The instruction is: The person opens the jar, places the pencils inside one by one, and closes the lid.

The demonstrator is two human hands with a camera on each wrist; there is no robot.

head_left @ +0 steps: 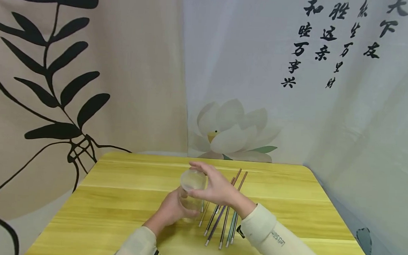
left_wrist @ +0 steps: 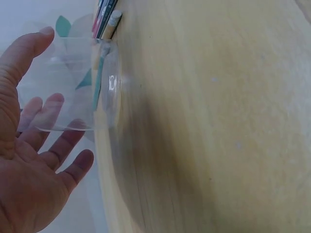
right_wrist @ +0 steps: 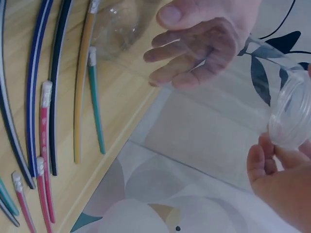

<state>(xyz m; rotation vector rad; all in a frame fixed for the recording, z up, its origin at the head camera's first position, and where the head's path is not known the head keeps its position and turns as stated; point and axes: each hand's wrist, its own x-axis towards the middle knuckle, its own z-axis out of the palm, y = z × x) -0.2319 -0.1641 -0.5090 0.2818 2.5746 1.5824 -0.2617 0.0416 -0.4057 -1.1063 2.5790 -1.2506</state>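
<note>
A clear jar (left_wrist: 63, 80) stands upright on the table, its round base (right_wrist: 116, 29) against the wood. My left hand (head_left: 173, 208) holds the jar from its left side, thumb and fingers curved around the see-through wall. At the jar's top my right hand (head_left: 216, 184) grips the rim of a clear round lid (head_left: 192, 179), with thumb near and fingers on the far side. Whether the lid sits fully on the jar, I cannot tell. Several pencils (head_left: 224, 225) with erasers at one end lie just right of the jar, partly hidden beneath my right hand and forearm.
The yellow wood-grain table (head_left: 117, 200) has its far edge beyond the jar. Behind it hangs a cloth backdrop (head_left: 148, 74) printed with dark leaves, a pale flower and black writing.
</note>
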